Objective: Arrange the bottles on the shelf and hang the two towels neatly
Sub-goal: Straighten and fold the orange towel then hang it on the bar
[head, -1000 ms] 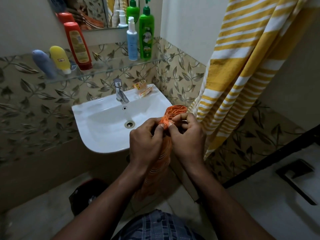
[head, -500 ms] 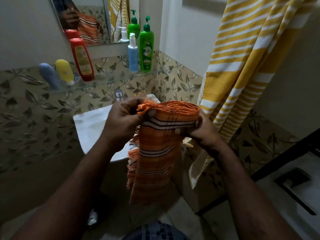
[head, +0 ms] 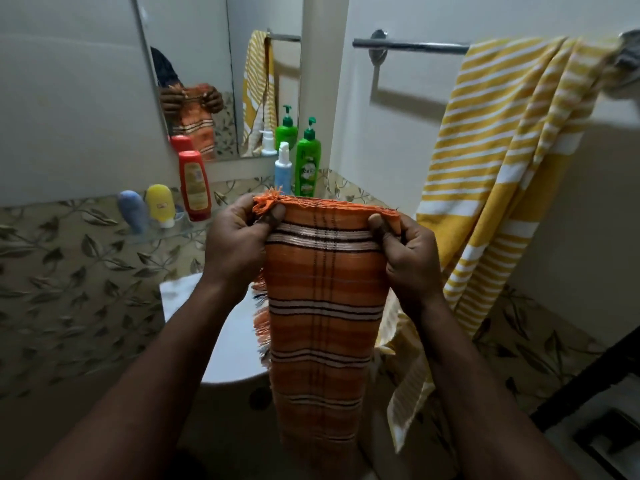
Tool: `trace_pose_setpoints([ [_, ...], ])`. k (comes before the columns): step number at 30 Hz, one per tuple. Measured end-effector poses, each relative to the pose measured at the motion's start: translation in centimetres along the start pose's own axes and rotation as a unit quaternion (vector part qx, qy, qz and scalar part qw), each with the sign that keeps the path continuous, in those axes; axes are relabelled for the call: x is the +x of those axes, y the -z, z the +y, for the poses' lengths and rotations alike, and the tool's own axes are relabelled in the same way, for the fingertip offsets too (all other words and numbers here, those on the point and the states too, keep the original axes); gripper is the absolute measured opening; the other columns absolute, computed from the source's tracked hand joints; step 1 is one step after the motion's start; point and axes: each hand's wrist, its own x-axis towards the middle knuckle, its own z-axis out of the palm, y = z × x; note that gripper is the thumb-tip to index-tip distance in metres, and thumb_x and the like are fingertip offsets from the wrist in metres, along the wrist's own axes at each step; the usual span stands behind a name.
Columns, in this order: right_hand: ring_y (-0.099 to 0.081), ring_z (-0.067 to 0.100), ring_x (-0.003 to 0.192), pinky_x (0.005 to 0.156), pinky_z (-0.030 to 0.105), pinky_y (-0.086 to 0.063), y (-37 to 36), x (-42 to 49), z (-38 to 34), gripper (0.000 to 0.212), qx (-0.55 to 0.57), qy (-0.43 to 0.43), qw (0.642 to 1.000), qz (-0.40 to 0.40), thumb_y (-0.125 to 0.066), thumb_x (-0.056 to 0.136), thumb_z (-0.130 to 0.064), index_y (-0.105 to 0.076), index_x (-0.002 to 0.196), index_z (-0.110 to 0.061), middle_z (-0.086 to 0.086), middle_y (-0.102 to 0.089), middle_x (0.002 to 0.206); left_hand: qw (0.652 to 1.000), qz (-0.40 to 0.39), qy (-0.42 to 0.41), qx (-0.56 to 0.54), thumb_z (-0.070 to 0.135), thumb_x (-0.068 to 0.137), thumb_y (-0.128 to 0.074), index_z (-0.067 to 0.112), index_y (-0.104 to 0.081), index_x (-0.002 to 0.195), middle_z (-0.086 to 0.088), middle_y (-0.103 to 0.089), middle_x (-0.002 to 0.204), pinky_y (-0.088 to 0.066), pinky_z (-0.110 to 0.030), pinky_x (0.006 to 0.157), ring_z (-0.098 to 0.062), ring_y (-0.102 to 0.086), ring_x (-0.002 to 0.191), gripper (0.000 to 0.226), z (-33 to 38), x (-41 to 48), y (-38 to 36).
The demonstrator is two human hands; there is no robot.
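Orange towel (head: 325, 306), top edge pinched between hands

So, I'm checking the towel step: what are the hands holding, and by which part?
The orange striped towel, by its top edge: left hand pinches the left corner, right hand the right corner.

Your orange towel (head: 325, 289) carries white bands edged in dark brown, crossed by thin dark lines, with a frayed orange fringe. The yellow towel (head: 495, 161) is striped white. You also have a green bottle (head: 307, 168), a pale blue bottle (head: 283, 171) with a white pump, a red bottle (head: 194, 185) with a yellow label, a yellow tube (head: 160, 204) and a blue tube (head: 132, 211). The wall tiles (head: 69, 271) are beige with dark leaves; the sink (head: 235, 341) is white.
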Motion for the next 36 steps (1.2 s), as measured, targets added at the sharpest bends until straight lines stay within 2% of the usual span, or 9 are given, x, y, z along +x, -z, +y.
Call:
trace_pose_setpoints([
  [3, -0.075, 0.029, 0.086, 0.076, 0.055, -0.060, -0.6, 1.9, -1.5, 0.032, -0.056, 0.045, 0.997, 0.025, -0.067, 0.097, -0.048, -0.078, 0.095, -0.018, 0.005, -0.078, 0.087, 0.999, -0.018, 0.009, -0.036, 0.013, 0.101, -0.066, 0.017, -0.072, 0.104, -0.001, -0.079, 0.094, -0.061, -0.037, 0.077, -0.020, -0.076, 0.091, 0.008, 1.2, 1.9, -0.2],
  [9, -0.062, 0.026, 0.080, 0.076, 0.065, -0.055, -1.4, 5.3, -3.9, 0.039, 0.009, 0.045, 0.997, 0.066, -0.065, 0.095, -0.050, -0.068, 0.087, -0.012, 0.021, -0.069, 0.085, 0.988, -0.090, 0.027, -0.124, 0.026, 0.098, -0.065, 0.014, -0.060, 0.128, -0.006, -0.078, 0.109, -0.063, -0.033, 0.079, -0.021, -0.076, 0.103, 0.032, 3.0, 4.4, -1.2],
  [15, -0.068, 0.025, 0.075, 0.071, 0.053, -0.058, -1.9, 7.6, -6.3, 0.035, -0.055, 0.092, 0.982, 0.155, -0.072, 0.093, -0.049, -0.073, 0.084, -0.016, 0.002, -0.072, 0.076, 0.991, -0.104, -0.017, -0.078, 0.024, 0.097, -0.069, 0.007, -0.067, 0.121, -0.012, -0.078, 0.111, -0.064, -0.046, 0.084, -0.029, -0.076, 0.104, 0.030, 3.0, 6.6, -2.4],
  [18, -0.074, 0.017, 0.085, 0.078, 0.045, -0.062, -1.5, 8.2, -7.6, 0.028, -0.026, 0.081, 0.992, 0.090, -0.082, 0.087, -0.043, -0.072, 0.098, -0.019, 0.001, -0.076, 0.088, 0.993, -0.078, -0.028, -0.084, 0.027, 0.101, -0.066, 0.003, -0.066, 0.123, -0.004, -0.078, 0.102, -0.064, -0.039, 0.078, -0.022, -0.077, 0.096, 0.032, 3.9, 8.3, -3.5],
  [21, -0.076, 0.021, 0.100, 0.086, 0.046, -0.064, -0.5, 8.7, -8.2, 0.048, -0.031, 0.071, 0.996, 0.032, -0.090, 0.077, -0.036, -0.067, 0.117, -0.021, 0.005, -0.077, 0.105, 0.992, -0.098, -0.038, -0.067, 0.032, 0.105, -0.060, 0.004, -0.066, 0.115, -0.010, -0.077, 0.097, -0.063, -0.043, 0.074, -0.028, -0.075, 0.088, 0.030, 4.5, 10.3, -4.6],
  [24, -0.077, 0.021, 0.098, 0.086, 0.051, -0.064, 0.7, 9.5, -8.6, 0.045, -0.065, 0.104, 0.991, 0.048, -0.090, 0.077, -0.038, -0.072, 0.115, -0.021, 0.003, -0.078, 0.104, 0.987, -0.130, -0.095, -0.013, 0.044, 0.108, -0.053, 0.010, -0.067, 0.095, -0.023, -0.071, 0.088, -0.060, -0.047, 0.072, -0.033, -0.071, 0.079, 0.040, 4.7, 12.2, -5.5],
  [27, -0.077, 0.021, 0.089, 0.080, 0.051, -0.064, 1.2, 10.8, -8.7, 0.029, -0.103, 0.145, 0.980, 0.092, -0.090, 0.080, -0.039, -0.077, 0.097, -0.020, 0.001, -0.078, 0.093, 0.965, -0.100, -0.202, 0.133, 0.042, 0.111, -0.046, 0.024, -0.056, 0.076, -0.003, -0.056, 0.063, -0.040, -0.018, 0.052, -0.006, -0.052, 0.055, 0.041, 4.9, 14.0, -6.4],
  [32, -0.067, 0.007, 0.069, 0.062, 0.026, -0.053, 1.3, 14.2, -9.2, 0.025, -0.138, 0.197, 0.960, 0.140, -0.090, 0.080, -0.039, -0.069, 0.081, -0.025, -0.013, -0.069, 0.073, 0.952, -0.079, -0.248, 0.160, 0.040, 0.112, -0.041, 0.029, -0.047, 0.072, 0.008, -0.047, 0.059, -0.034, -0.019, 0.049, -0.003, -0.048, 0.050, 0.042, 5.2, 17.5, -7.9],
  [36, -0.060, 0.005, 0.059, 0.057, 0.027, -0.050, 1.5, 17.4, -9.6, 0.037, -0.159, 0.205, 0.945, 0.200, -0.091, 0.076, -0.048, -0.064, 0.075, -0.021, -0.012, -0.063, 0.065, 0.937, -0.084, -0.277, 0.196, 0.052, 0.105, -0.034, 0.032, -0.046, 0.075, 0.011, -0.044, 0.057, -0.029, -0.033, 0.051, -0.006, -0.042, 0.050, 0.038, 5.6, 20.7, -8.7],
])
